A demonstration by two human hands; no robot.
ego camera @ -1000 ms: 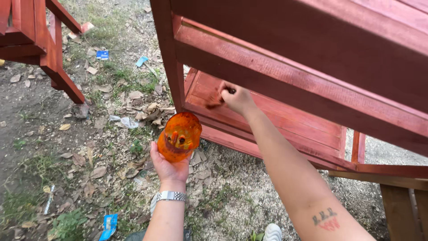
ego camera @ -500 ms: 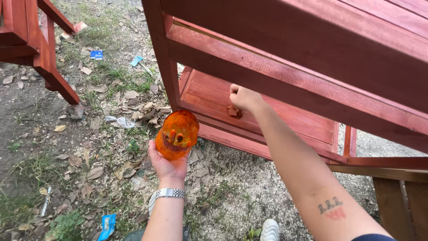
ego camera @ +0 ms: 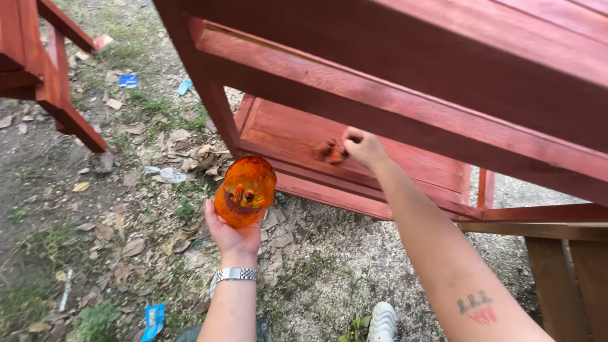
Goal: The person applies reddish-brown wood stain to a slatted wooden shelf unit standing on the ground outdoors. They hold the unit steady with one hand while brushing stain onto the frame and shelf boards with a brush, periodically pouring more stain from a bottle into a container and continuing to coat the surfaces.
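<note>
Staining under way on red wooden frame.

Fingers of right hand closed around stain-soaked rag, pressed flat on lower shelf beneath top rail. Left hand cupped half-open under orange cup, tilted, held just off shelf's front edge above littered ground. Looks well along: rail, leg and most of shelf already deep red. Bare brown wood at right post apparently left to coat, plus whatever of shelf stays hidden behind rail. Level of stain in cup impossible to judge.
</note>
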